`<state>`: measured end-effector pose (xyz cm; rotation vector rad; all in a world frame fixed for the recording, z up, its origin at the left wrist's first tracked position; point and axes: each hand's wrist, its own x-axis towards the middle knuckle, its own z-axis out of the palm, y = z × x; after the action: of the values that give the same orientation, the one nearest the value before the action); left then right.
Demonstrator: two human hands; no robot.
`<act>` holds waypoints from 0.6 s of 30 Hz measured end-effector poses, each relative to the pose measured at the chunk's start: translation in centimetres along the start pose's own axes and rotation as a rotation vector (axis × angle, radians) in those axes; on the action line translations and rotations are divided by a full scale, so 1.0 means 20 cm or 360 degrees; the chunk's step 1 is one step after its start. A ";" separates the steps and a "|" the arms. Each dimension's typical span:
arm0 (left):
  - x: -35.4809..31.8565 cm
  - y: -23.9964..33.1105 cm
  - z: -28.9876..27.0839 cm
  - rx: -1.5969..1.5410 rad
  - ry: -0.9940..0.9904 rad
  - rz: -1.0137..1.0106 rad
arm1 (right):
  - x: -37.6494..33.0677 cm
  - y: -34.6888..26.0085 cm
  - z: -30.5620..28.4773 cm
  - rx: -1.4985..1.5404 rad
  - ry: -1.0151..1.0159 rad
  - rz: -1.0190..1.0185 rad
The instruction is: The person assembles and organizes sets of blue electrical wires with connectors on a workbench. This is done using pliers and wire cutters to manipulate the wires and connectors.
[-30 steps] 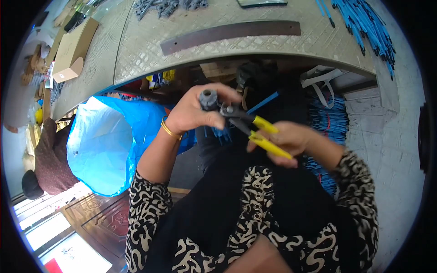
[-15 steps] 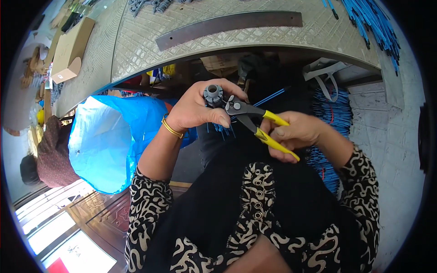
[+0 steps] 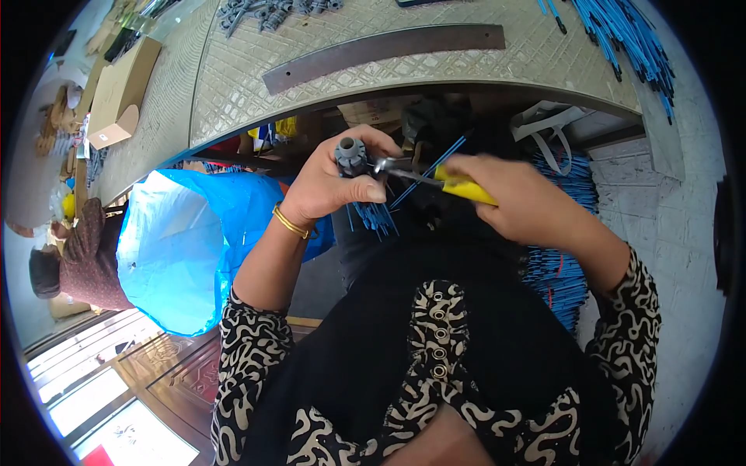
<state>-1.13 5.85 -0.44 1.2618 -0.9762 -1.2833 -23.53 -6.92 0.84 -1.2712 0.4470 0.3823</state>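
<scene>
My left hand (image 3: 315, 190) is wrapped round a grey ribbed plastic hub (image 3: 351, 155), holding it with its round opening upward. Thin blue rods (image 3: 374, 220) fan out below the hub, under the thumb. My right hand (image 3: 517, 194), smeared by motion, grips pliers with yellow handles (image 3: 468, 191). The metal jaws reach the hub's right side, beside my left fingers; what lies between them is too small to make out. One or two longer blue rods (image 3: 429, 172) with dark tips slant up to the right behind the pliers.
A blue plastic bag (image 3: 175, 248) stands open at my left. Ahead, the table (image 3: 435, 66) carries a curved metal strip (image 3: 388, 53), grey parts (image 3: 280, 12), blue rods (image 3: 622, 39) and a cardboard box (image 3: 124, 89). Bundled rods (image 3: 556, 272) lie at my right; another person (image 3: 89, 260) is far left.
My right hand has swung up and turned over, tipping the pliers closer to level. My left hand has shifted slightly left with the hub.
</scene>
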 end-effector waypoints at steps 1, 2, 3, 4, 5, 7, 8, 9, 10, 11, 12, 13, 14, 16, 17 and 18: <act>-0.01 0.00 0.00 0.0013 -0.0112 0.0007 | 0.00 -0.01 0.01 -0.0119 0.0089 0.0002; 0.02 0.01 0.00 0.0022 -0.0266 0.0023 | 0.04 0.10 0.00 -0.0114 0.0122 0.0002; 0.05 0.01 0.00 0.0032 -0.0419 0.0038 | 0.12 0.30 0.01 0.0709 -0.0587 0.0049; 0.06 0.01 -0.01 0.0037 -0.0424 0.0055 | 0.17 0.40 0.01 0.1508 -0.1323 0.0089; 0.06 -0.01 -0.02 0.0066 -0.0405 0.0091 | 0.16 0.36 0.00 0.1508 -0.1327 0.0093; 0.04 -0.06 -0.05 0.0123 -0.0374 0.0148 | 0.09 0.20 -0.02 0.0818 -0.0859 0.0005; 0.01 -0.05 -0.04 0.0122 -0.0377 0.0132 | 0.06 0.16 -0.01 0.0483 -0.0620 -0.0038; 0.01 -0.03 -0.04 0.0131 -0.0285 0.0115 | 0.04 0.11 -0.02 0.0472 -0.0617 -0.0038; 0.01 -0.02 -0.02 0.0133 -0.0186 0.0090 | 0.02 0.08 -0.03 0.0452 -0.0575 0.0008; 0.02 -0.02 -0.01 0.0135 -0.0087 0.0064 | 0.01 0.05 -0.04 0.0431 -0.0532 0.0055; 0.02 -0.01 0.00 0.0135 -0.0086 0.0065 | -0.01 0.03 -0.04 0.0414 -0.0484 0.0094; 0.03 -0.01 0.00 0.0117 -0.0115 0.0033 | -0.03 0.01 -0.03 0.0398 -0.0439 0.0133; 0.04 -0.01 0.00 0.0099 -0.0141 -0.0001 | -0.04 -0.01 -0.03 0.0380 -0.0395 0.0173; 0.04 -0.01 0.00 0.0083 -0.0153 -0.0040 | -0.05 -0.04 -0.02 0.0344 -0.0320 0.0254; 0.04 -0.01 0.00 0.0072 -0.0194 -0.0024 | -0.06 -0.04 -0.01 0.0332 -0.0274 0.0297; 0.04 -0.01 0.01 0.0062 -0.0231 -0.0010 | -0.06 -0.04 0.00 0.0318 -0.0232 0.0342</act>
<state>-1.17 5.04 -0.66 1.2150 -1.1058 -1.3818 -24.07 -7.12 2.11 -0.9972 0.4866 0.5932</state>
